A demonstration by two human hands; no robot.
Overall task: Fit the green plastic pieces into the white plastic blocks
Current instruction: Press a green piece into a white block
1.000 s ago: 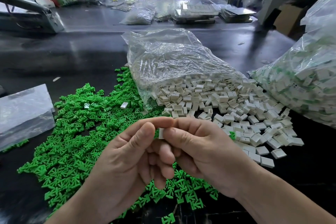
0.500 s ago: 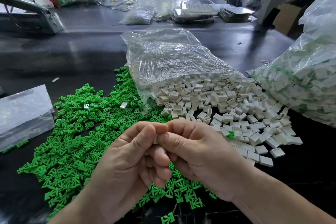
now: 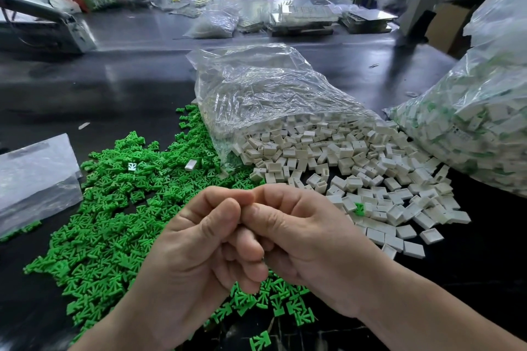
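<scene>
From the head camera I see both hands brought together low in the middle, above the near edge of the dark table point(image 3: 128, 88). My left hand point(image 3: 199, 251) and right hand point(image 3: 308, 239) meet thumb against thumb and forefinger against forefinger, with the other fingers curled underneath and overlapping. The pinch is tight and narrow. Whatever sits between the fingertips is hidden by the fingers themselves, so I cannot tell whether either hand holds a piece or a block.

The green plastic pieces point(image 3: 114, 222) lie in a loose heap on the table to the left of the hands and under them, running on beneath the wrists. One green piece point(image 3: 260, 340) lies apart at the bottom edge. A single white block point(image 3: 190, 164) rests on top of the green heap, near a small white-faced piece point(image 3: 131, 166) further left.

The white plastic blocks point(image 3: 342, 157) spill from the mouth of a clear plastic bag point(image 3: 265, 94) behind the hands and spread to the right. One stray green piece point(image 3: 360, 208) sits among them, just right of my right hand.

At the far right a large full bag point(image 3: 479, 122) holds white blocks with green showing through. A flat clear bag point(image 3: 34, 177) lies at the left edge, touching the green heap.
</scene>
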